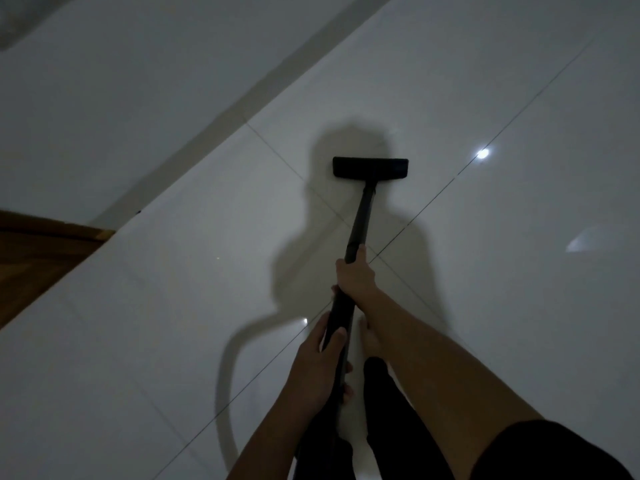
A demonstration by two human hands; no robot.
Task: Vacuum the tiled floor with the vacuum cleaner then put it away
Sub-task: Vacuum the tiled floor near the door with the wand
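The black vacuum wand (359, 220) slants from my hands down to its flat black floor head (370, 167), which rests on the glossy white tiled floor (485, 271) ahead of me. My right hand (355, 273) grips the wand higher up its length, fingers wrapped round it. My left hand (317, 362) grips the lower end of the wand nearer my body. The vacuum's body is out of view.
A white wall with a grey skirting strip (221, 109) runs diagonally at the left. A brown wooden door or frame (38, 258) sits at the left edge. My bare foot (370, 337) and dark trouser legs (384, 410) stand under the wand. Open tiles spread to the right.
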